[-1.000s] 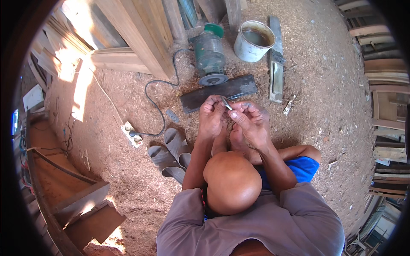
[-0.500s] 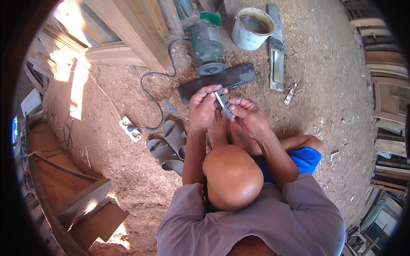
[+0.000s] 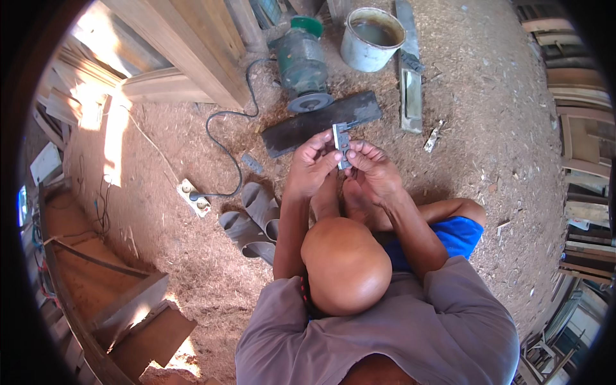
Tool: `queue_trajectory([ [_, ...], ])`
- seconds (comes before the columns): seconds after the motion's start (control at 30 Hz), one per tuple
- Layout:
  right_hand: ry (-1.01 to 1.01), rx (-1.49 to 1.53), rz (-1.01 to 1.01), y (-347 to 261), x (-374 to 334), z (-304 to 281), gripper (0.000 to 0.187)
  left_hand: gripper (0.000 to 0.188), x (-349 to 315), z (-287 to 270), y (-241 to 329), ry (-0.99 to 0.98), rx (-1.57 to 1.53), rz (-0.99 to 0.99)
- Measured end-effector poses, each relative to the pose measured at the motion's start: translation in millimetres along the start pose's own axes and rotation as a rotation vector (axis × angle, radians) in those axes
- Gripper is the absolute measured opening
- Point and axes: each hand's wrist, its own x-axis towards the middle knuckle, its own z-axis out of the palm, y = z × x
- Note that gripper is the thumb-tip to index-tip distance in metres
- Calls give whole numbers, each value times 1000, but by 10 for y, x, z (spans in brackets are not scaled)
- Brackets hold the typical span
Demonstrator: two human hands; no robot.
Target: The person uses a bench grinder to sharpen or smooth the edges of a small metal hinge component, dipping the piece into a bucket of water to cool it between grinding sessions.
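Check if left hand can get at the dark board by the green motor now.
Probably yes: the dark board lies just beyond the left hand, with nothing visible between. That hand holds the small grey piece with the right hand, so may need to let go.

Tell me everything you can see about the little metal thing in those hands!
The metal thing is flat and longer than wide. It looks like grey metal, with a bright strip along its left edge and dark marks, maybe slots, too small to make out. The left hand and right hand hold it between them, its long side pointing away from the person.
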Motion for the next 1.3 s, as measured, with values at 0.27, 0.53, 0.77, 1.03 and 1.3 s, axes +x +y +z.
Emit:
queue_trajectory([
  [0.27, -44, 17, -18, -76, -24, 55, 15, 39, -44, -91, -141, -83, -15, 23],
  [0.53, -99, 46, 10, -50, -14, 80, 16, 53, -23, -53, -110, -165, -303, 31],
  [0.77, -30, 27, -19, -128, -41, 227, 7, 71, 60, -19, -60, -113, -379, 66],
  [1.03, 43, 126, -319, -645, 82, 371, 7, 30, 540, 327, 331, -181, 72, 106],
  [1.3, 210, -71, -558, -1077, 8, 317, 7, 8, 976, 703, 561, -93, 258, 96],
])
